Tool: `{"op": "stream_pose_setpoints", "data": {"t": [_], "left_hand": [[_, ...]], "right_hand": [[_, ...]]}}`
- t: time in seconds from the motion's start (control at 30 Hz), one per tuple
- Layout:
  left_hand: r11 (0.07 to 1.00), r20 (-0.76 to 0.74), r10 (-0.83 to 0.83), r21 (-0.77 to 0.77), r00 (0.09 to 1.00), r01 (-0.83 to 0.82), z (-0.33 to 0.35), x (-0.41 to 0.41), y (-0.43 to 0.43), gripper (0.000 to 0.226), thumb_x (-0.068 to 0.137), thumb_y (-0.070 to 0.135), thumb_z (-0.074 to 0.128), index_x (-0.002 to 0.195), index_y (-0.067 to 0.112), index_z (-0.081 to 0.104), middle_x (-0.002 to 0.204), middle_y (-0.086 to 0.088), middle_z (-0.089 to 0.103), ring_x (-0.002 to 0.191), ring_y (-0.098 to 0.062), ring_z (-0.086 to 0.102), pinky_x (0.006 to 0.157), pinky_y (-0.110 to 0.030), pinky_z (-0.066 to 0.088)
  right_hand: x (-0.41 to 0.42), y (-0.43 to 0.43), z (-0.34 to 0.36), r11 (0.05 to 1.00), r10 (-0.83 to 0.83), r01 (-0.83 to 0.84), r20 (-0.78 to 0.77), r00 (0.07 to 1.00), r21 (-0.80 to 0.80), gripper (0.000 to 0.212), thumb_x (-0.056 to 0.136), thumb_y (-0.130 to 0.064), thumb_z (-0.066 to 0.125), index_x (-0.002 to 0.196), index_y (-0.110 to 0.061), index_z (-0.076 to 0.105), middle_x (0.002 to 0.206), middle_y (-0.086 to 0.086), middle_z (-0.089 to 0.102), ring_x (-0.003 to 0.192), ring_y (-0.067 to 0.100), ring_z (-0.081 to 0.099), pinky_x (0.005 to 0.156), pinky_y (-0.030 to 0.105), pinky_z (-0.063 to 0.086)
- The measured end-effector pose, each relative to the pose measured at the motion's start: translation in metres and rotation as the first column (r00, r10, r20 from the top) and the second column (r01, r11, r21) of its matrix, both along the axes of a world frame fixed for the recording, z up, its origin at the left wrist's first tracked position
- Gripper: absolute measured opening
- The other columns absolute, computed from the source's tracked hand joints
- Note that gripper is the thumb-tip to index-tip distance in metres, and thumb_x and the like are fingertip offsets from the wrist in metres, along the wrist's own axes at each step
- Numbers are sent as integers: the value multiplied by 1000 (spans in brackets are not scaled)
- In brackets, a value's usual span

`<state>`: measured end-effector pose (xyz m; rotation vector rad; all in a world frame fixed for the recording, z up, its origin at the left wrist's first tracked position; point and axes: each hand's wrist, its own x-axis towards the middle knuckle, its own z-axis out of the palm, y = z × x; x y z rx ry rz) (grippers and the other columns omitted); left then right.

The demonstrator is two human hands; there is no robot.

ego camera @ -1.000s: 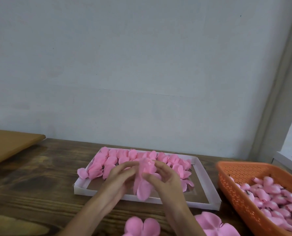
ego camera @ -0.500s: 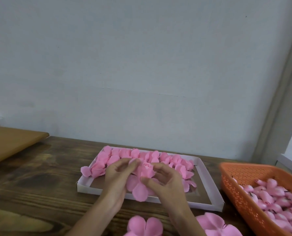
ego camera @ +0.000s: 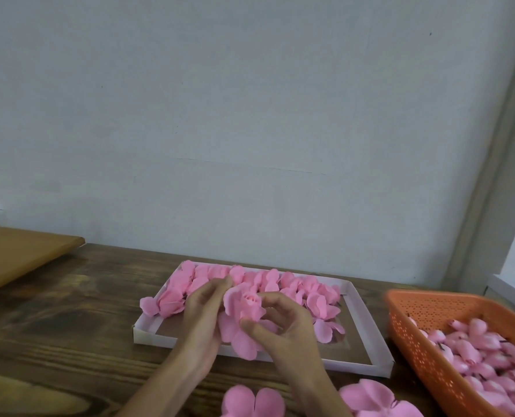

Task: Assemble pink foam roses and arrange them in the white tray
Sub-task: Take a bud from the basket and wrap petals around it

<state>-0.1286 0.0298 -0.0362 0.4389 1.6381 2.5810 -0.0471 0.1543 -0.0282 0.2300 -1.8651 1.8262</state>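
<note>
Both hands are working over the near half of the shallow white cardboard tray (ego camera: 366, 325), and between them sits the pink foam rose (ego camera: 245, 307), bud up, held just above the tray's near wall. The left hand (ego camera: 203, 317) cups it from the left, its fingers (ego camera: 217, 285) curled round the outer petals. The right hand (ego camera: 285, 331) comes in from the right, its fingers (ego camera: 260, 329) bent, thumb and fingertips pinching the petals beneath the bud. One loose petal hangs down over the tray's near edge. Behind the hands, finished pink foam roses (ego camera: 283, 281) crowd the far half of the tray in rows, one petal spilling over the left rim; the near half shows bare brown floor. The tray lies on the dark wooden counter (ego camera: 70, 326). To the right stands an orange perforated plastic basket (ego camera: 430, 302) heaped with small pink foam buds (ego camera: 484, 350). At the near edge lie flat pink foam petal pieces (ego camera: 251, 403). Far left, a light wooden board (ego camera: 15, 254) rests on the counter.
</note>
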Motion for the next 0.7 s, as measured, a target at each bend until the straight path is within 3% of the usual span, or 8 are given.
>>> {"op": "stream_pose_setpoints", "data": {"t": [0.07, 0.13, 0.2, 0.27, 0.37, 0.5, 0.7], "left_hand": [[1000, -28, -9, 12, 1000, 9, -3, 1, 0, 34, 96, 31, 71, 92, -2, 73, 102, -35, 71, 96, -50, 71, 76, -51, 57], [999, -58, -34, 5, 998, 34, -2, 0, -2, 37, 98, 32, 69, 90, -4, 71, 105, -38, 70, 98, -51, 69, 77, -50, 55], [998, -80, -68, -3, 994, 68, -2, -2, -4, 35, 93, 27, 77, 97, -7, 73, 108, -34, 72, 99, -46, 71, 78, -47, 58], [997, -83, -83, -1, 993, 83, -4, -6, -5, 29, 75, 19, 91, 95, 1, 80, 106, -24, 76, 98, -35, 73, 77, -36, 62], [997, -84, -80, 2, 993, 80, -7, -8, -3, 34, 66, 22, 87, 95, 5, 82, 105, -21, 77, 99, -30, 74, 78, -29, 62], [998, -22, -21, 53, 1000, 22, -8, -8, -1, 35, 76, 30, 82, 100, 4, 80, 103, -23, 76, 93, -32, 73, 77, -40, 60], [999, -25, 44, 21, 999, -44, -7, -4, 1, 28, 77, 30, 80, 97, 10, 81, 102, -17, 78, 94, -31, 73, 83, -46, 58]], "right_hand": [[0, 1, 1, 1000, -4, 4, -4, 1000, -13, 27, 79, 1, 83, 96, -19, 77, 97, 9, 79, 94, 27, 76, 76, 32, 61], [0, 2, 3, 1000, -25, 25, -12, 1000, -18, 28, 78, -1, 84, 96, -21, 76, 97, 8, 79, 92, 27, 76, 76, 36, 62], [0, 3, 4, 998, -54, 53, -17, 998, -34, 29, 79, -4, 84, 97, -25, 76, 97, 8, 79, 91, 26, 76, 76, 37, 63], [1, 5, 5, 996, -77, 75, -24, 997, -54, 31, 80, -4, 84, 97, -30, 76, 97, 7, 79, 90, 25, 77, 76, 35, 62], [0, 7, 4, 996, -74, 72, -43, 996, -54, 31, 81, -2, 83, 97, -28, 76, 99, 8, 79, 91, 25, 76, 78, 36, 62], [-1, 8, 3, 996, -71, 68, -61, 996, -50, 32, 75, -1, 86, 95, -24, 76, 99, 7, 78, 98, 24, 74, 85, 33, 59], [0, 7, 4, 999, 19, -22, -86, 996, -29, 38, 76, 14, 80, 93, -20, 75, 96, 11, 77, 93, 25, 74, 80, 32, 60]]}}
